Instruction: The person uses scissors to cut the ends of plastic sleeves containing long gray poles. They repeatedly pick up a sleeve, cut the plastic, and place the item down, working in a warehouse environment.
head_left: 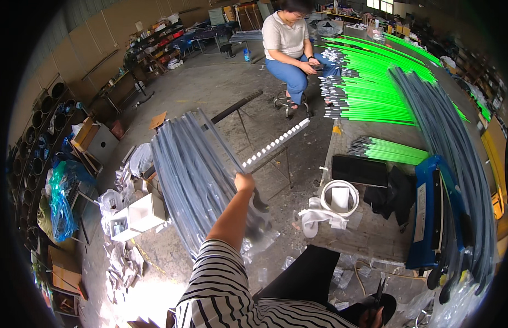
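Observation:
My left hand (244, 183) reaches forward from a striped sleeve. Its fingers are wrapped round a long grey rod in clear plastic (220, 141), at the right side of a bundle. That bundle of plastic-sleeved grey rods (183, 175) lies slanting across a support on my left. Just beyond the hand is a bar with a row of white notches (275, 143). Low at the right, my right hand (376, 317) is mostly in shadow, closed round a thin dark pointed tool (380, 288). The tool's exact kind is too dark to make out.
A bench (341, 136) on the right bears bright green rods (379, 98), more sleeved rods (445, 120), a white tub (339, 198) and a blue machine (437, 213). A seated person (289, 49) holds a phone. White boxes (146, 212) and plastic scraps lie left.

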A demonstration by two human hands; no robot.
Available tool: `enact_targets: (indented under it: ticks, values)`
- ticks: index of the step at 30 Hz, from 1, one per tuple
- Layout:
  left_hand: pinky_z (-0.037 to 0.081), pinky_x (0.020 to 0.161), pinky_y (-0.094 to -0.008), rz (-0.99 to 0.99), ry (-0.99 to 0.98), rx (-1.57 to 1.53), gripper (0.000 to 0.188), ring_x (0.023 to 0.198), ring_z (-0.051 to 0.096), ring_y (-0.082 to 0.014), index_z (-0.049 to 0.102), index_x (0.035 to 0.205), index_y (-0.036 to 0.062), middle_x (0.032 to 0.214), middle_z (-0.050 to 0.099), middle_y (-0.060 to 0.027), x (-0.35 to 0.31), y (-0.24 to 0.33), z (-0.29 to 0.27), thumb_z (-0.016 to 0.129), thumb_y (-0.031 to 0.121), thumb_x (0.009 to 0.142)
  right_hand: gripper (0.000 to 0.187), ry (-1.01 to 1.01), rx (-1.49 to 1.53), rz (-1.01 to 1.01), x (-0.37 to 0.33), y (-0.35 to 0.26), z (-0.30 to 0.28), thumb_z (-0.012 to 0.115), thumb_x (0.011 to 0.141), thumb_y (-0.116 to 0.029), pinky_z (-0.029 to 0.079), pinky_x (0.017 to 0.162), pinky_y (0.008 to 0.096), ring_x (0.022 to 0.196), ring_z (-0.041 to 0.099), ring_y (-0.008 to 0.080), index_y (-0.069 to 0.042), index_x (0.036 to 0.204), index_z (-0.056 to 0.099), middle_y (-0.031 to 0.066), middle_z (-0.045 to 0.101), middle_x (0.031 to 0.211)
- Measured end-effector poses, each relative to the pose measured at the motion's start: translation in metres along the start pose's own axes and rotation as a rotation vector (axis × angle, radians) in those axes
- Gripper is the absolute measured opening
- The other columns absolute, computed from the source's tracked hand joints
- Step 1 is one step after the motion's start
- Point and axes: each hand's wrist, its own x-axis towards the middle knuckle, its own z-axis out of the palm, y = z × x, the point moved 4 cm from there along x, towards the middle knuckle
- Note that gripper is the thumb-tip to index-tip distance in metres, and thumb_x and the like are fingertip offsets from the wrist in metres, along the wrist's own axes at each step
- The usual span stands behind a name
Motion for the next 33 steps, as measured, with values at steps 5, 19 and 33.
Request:
enact_targets:
  ticks: [5, 19, 33]
  values:
    - [0.046, 0.078, -0.0392, -0.174, -0.244, 0.153, 0.031, 0.084, 0.059, -0.0371, 0.056, 0.085, -0.0069, 0.087, 0.059, -0.0264, 0.014, -0.034, 0.062, 0.049, 0.022, 0.077, 0.053, 0.203, 0.073, -0.016, 0.022, 0.011, -0.007, 0.027, 0.084, -0.06, 0.028, 0.038, 0.025, 0.041, 0.036, 0.0151, -0.013, 0.066, 0.043, 0.001, 0.043, 0.057]
    - [0.039, 0.049, -0.0186, 0.927, -0.257, -0.701, 0.026, 0.056, 0.043, -0.0046, 0.054, 0.104, 0.0005, 0.066, 0.046, 0.001, -0.133, 0.327, -0.173, 0.052, 0.019, 0.086, 0.065, -0.131, 0.01, -0.138, 0.026, 0.03, -0.031, 0.021, 0.078, -0.071, 0.026, 0.045, 0.0239, 0.046, 0.029, 0.0109, -0.011, 0.063, 0.04, -0.0011, 0.032, 0.053]
    - [0.046, 0.045, -0.0305, 0.742, -1.38, -0.067, 0.04, 0.059, 0.055, -0.02, 0.051, 0.088, -0.0059, 0.076, 0.052, -0.0145, -0.586, 0.48, -0.005, 0.067, 0.027, 0.072, 0.062, -0.094, -0.205, -0.463, -0.016, 0.034, -0.043, 0.02, 0.086, -0.059, 0.032, 0.045, 0.025, 0.045, 0.036, 0.0136, -0.007, 0.06, 0.039, 0.0026, 0.037, 0.051]
